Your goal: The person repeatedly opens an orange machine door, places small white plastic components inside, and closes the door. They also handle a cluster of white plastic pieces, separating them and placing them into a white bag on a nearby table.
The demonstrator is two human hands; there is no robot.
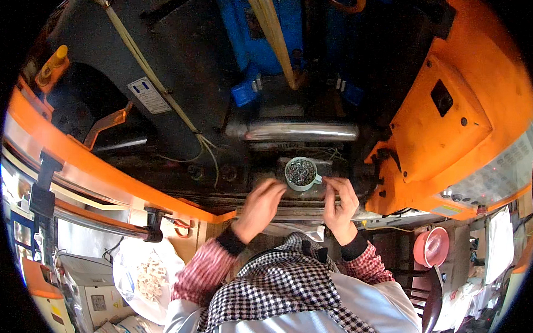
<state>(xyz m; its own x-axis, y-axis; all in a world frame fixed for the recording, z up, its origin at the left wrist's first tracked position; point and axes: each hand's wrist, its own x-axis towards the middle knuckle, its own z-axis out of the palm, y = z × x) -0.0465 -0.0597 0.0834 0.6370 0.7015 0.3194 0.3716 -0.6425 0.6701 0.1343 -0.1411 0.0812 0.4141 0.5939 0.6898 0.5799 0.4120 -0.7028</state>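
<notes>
- Bent the right hand's (341,211) fingers right at the handle (318,179) of a pale cup (301,188); could not tell whether pinching it.
- Held the left hand's (260,206) blurred fingers close together, just beside the cup's left side; could not tell whether touching.
- Saw the cup upright between both hands, full of small dark and silvery bits (301,171).
- Saw a shiny metal cylinder (306,131) beyond, and an orange panel (432,134) farther right.

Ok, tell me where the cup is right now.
In the head view, the cup is just right of centre, between the left hand and the right hand, with the shiny metal bar above it in the picture.
</notes>
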